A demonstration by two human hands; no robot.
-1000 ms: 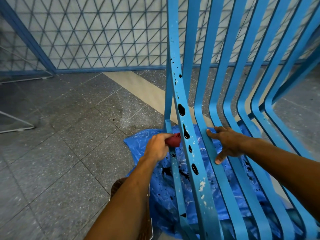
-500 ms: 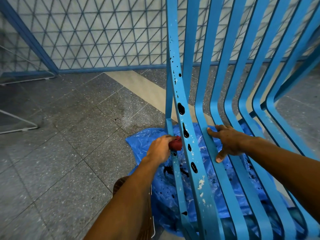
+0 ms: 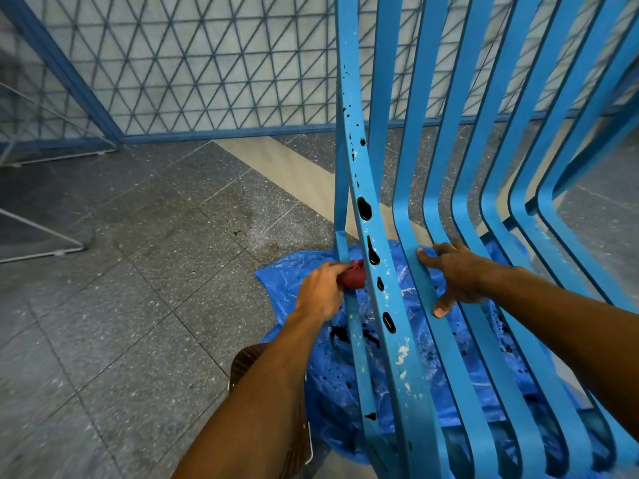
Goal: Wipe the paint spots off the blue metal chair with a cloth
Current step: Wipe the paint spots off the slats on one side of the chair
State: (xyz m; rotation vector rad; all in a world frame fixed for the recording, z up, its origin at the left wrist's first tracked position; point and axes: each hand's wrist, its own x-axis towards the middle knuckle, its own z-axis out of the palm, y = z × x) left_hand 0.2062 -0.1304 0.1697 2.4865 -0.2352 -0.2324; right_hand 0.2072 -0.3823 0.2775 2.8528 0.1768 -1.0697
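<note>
The left hand, at the centre of the frame, has its grip closed round a bunched red cloth, which is held against the thin leg bar of the blue metal chair. This is just left of the spotted slat. The right hand lies spread across the neighbouring slats with straight fingers, gripping nothing and apparently bracing the frame. Black paint spots dot the leftmost broad slat above and below the cloth, so the wiping looks barely begun. The next move, as I judge it, is to bring the cloth onto the slat face and rub each blot firmly. A blue plastic sheet lies beneath.
</note>
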